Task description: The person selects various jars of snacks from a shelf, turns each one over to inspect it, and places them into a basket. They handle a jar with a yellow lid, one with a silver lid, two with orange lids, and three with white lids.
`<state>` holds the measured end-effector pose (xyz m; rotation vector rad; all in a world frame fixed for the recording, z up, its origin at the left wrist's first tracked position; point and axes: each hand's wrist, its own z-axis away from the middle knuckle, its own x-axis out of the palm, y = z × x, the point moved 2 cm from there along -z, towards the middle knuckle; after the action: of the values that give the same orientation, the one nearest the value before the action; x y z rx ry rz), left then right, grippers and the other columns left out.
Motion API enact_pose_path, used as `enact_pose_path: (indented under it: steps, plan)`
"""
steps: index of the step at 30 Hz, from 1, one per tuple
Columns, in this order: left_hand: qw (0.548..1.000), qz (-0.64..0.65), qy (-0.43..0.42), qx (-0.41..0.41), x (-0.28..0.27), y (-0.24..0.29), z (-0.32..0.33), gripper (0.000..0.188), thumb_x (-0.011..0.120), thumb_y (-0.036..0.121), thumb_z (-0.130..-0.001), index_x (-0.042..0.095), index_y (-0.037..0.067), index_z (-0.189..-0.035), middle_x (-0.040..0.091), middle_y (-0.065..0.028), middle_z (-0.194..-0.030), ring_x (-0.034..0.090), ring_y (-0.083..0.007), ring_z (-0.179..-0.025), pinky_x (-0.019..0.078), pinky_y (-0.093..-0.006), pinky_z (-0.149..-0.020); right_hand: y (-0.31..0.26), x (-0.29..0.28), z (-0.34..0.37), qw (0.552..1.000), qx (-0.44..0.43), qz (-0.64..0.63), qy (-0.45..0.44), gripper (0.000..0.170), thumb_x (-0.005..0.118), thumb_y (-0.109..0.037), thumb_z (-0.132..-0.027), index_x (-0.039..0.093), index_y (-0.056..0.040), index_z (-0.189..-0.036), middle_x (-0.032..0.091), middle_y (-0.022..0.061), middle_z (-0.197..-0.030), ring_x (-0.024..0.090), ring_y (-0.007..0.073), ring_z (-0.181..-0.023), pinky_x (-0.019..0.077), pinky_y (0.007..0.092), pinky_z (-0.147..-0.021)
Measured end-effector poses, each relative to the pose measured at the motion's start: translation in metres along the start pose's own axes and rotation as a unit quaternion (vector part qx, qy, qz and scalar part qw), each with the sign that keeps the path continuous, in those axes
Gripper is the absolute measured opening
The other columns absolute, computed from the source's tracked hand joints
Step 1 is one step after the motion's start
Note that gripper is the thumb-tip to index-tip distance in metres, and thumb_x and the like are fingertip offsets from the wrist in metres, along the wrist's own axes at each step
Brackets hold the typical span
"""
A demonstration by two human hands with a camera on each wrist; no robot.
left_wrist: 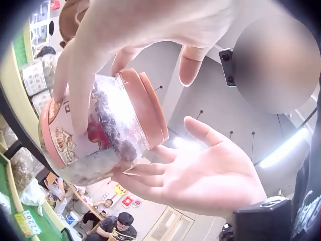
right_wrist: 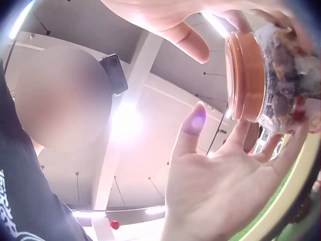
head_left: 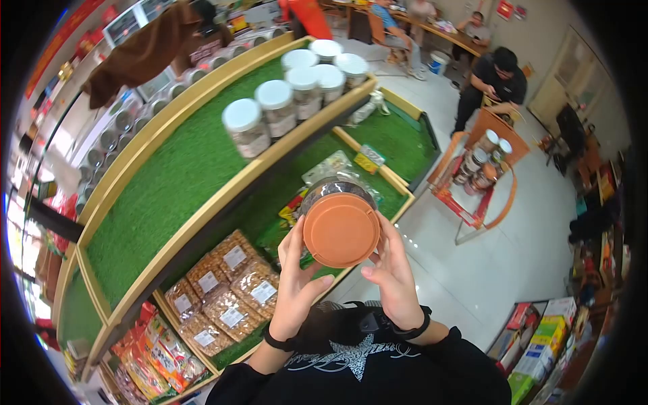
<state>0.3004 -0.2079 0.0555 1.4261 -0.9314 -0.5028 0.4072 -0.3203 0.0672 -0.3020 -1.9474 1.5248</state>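
Note:
Between the two hands is a clear jar with an orange lid (head_left: 341, 231), the lid facing the head camera. The left hand (head_left: 297, 287) grips its left side and the right hand (head_left: 397, 283) its right side, both with the fingers along the wall and the thumbs off the lid. In the left wrist view the jar (left_wrist: 65, 135) lies tilted, showing a printed label and dark and red pieces inside; the fingers of the left hand (left_wrist: 135, 25) bend over it. Dark chunks fill the jar (right_wrist: 278, 75) in the right wrist view, where the right hand's (right_wrist: 165, 17) fingertips are partly hidden.
A green-lined wooden shelf (head_left: 162, 169) runs along the left, with white-lidded jars (head_left: 275, 96) on top and bagged nuts (head_left: 233, 316) lower down. At the right stand a chair (head_left: 503, 131) holding jars and a seated person (head_left: 496, 81). Boxes (head_left: 540, 358) lie lower right.

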Motion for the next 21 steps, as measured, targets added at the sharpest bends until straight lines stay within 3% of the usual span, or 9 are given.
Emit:
enact_pose_path:
  steps: [6,11,21]
  plan:
    - [0.994,0.024,-0.102,-0.015,0.113,-0.033,-0.027,0.090,0.056,-0.001,-0.062,0.015,0.009,-0.141,0.018,-0.0090,-0.135,0.021,-0.0243,-0.130,0.0323,-0.0457,-0.102,-0.037,-0.109,0.035,0.995,-0.047,0.023,0.087,0.075,0.051,0.005,-0.076,0.014,-0.0034,-0.140,0.014,0.0126,-0.145,0.013,0.0239,-0.135,0.0179,0.0427,-0.107]
    - [0.978,0.068,-0.180,-0.081,0.211,-0.075,-0.039,0.089,0.057,0.001,-0.065,0.014,0.008,-0.142,0.018,-0.0095,-0.136,0.020,-0.0261,-0.132,0.0303,-0.0473,-0.103,-0.067,-0.196,0.077,0.982,-0.043,0.049,0.179,0.072,0.050,0.004,-0.078,0.015,-0.0031,-0.140,0.013,0.0124,-0.145,0.011,0.0240,-0.136,0.0172,0.0428,-0.107]
    - [0.914,0.059,-0.362,-0.176,0.346,-0.127,-0.046,0.081,0.055,-0.004,-0.072,0.017,0.011,-0.142,0.016,-0.0091,-0.137,0.016,-0.0246,-0.133,0.0308,-0.0459,-0.103,-0.093,-0.299,0.152,0.932,-0.047,0.035,0.358,0.071,0.049,0.003,-0.078,0.013,-0.0017,-0.140,0.014,0.0131,-0.145,0.012,0.0239,-0.135,0.0192,0.0420,-0.107]
